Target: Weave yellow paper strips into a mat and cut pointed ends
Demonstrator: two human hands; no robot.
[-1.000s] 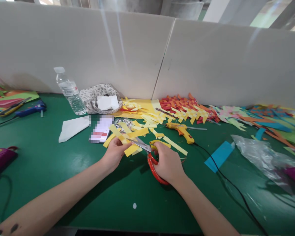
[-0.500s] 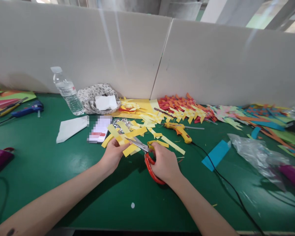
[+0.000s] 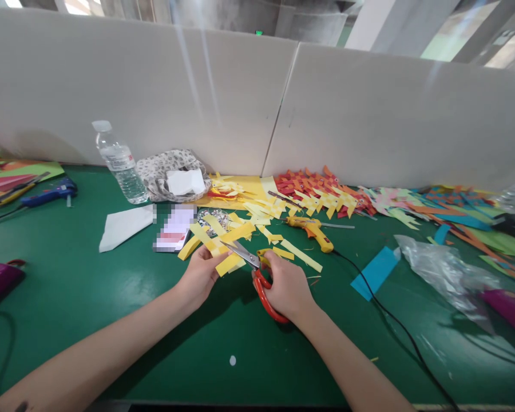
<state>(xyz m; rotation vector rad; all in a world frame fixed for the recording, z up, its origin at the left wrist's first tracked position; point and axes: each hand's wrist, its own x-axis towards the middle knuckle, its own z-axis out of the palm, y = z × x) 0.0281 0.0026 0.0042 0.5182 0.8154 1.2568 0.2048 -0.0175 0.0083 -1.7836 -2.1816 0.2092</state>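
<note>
Above the green table, my left hand [image 3: 201, 273] pinches a woven piece of yellow paper strips [image 3: 214, 245], whose loose ends stick out on several sides. My right hand [image 3: 286, 283] is wrapped round a pair of scissors [image 3: 269, 303] with red handles. The metal blades point left and lie against the woven strips, close to my left fingertips. Part of the handles is hidden by my right fingers. Just beyond my hands are loose yellow paper strips [image 3: 300, 254] and a yellow glue gun [image 3: 311, 229].
A phone [image 3: 175, 229], a white paper [image 3: 124, 228], a water bottle [image 3: 122, 166] and a patterned pouch [image 3: 154, 171] stand left of centre. Red woven pieces [image 3: 300, 182] line the partition. A black cord [image 3: 395, 326] crosses the right side near a blue paper [image 3: 375, 273] and plastic bag [image 3: 442, 274].
The view has shifted slightly, so the table and partition sit a little lower. Both hands keep their holds on the strips and scissors, with hardly any movement.
</note>
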